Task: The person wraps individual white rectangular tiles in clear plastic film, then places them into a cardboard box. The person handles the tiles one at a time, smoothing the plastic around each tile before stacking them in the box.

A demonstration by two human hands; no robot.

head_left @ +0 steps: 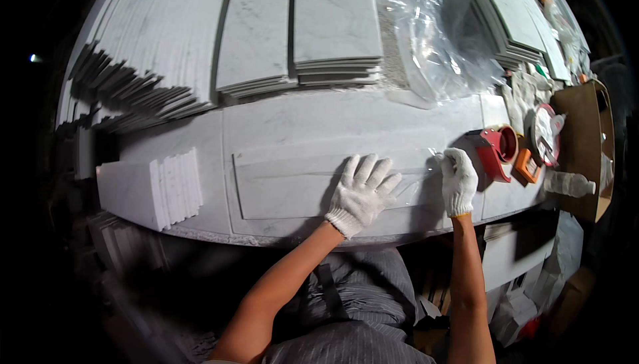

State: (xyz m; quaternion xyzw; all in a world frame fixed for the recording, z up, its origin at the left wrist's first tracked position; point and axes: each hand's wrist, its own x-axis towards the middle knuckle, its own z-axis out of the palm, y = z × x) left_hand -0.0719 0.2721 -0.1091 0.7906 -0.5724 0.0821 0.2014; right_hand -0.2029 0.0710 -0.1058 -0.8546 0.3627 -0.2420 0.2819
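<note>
On my feed I see a workshop: grey-white marbled slabs point(160, 31) massed far left, a red handheld tape dispenser point(492, 159) at right.

- The gloved left hand point(361, 194) lies flat, fingers spread, on a pale marbled slab point(286, 191) on the tabletop point(190, 136).
- The gloved right hand point(458, 181) curls its fingers at the slab's right end, beside clear film point(413, 192); its grip is unclear.
- Right of it stand a red tape dispenser point(494, 158), a small orange box point(528, 166) and a clear bottle point(567, 183).
- Slab stacks point(336, 18) and crumpled clear plastic point(436, 38) lie along the far side.
- A smaller slab stack point(133, 187) sits at left.
</note>
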